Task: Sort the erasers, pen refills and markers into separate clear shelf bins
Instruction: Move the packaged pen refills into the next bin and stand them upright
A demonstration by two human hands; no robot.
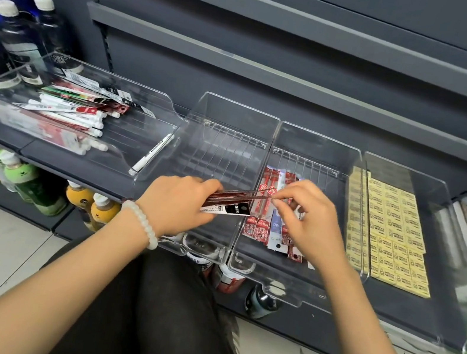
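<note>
Head view, looking forward and down.
It sits close above the clear bins (264, 138) on a grey shelf (42, 155).

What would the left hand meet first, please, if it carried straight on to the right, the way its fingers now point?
Probably the right hand, which pinches the far end of the refill packs that the left hand holds; the refills in the bin lie below, though depth is unclear.

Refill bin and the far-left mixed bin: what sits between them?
In the head view, one clear bin with nothing on its floor; the left hand holds refill packs over its front.
</note>
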